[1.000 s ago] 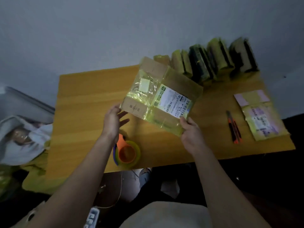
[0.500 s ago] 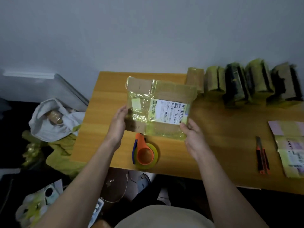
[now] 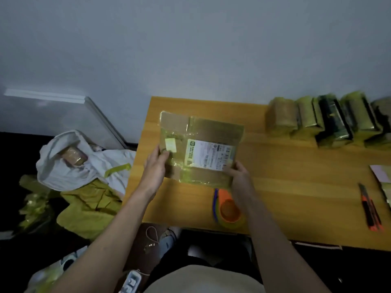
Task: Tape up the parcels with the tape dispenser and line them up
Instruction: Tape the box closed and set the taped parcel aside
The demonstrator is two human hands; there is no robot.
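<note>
White shipping label [image 3: 209,155] on the parcel [image 3: 201,144]: print too blurred to read.

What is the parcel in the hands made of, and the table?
The parcel looks like brown cardboard, matte, wrapped in glossy yellowish clear tape that shines and wrinkles; its label looks like white paper. The table looks like smooth wood or wood-look board, showing grain lines.

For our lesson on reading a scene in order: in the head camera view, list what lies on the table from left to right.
Cardboard parcel held by both hands → orange tape dispenser → row of wrapped parcels at the back → utility knife → flat packets at the right edge.
</note>
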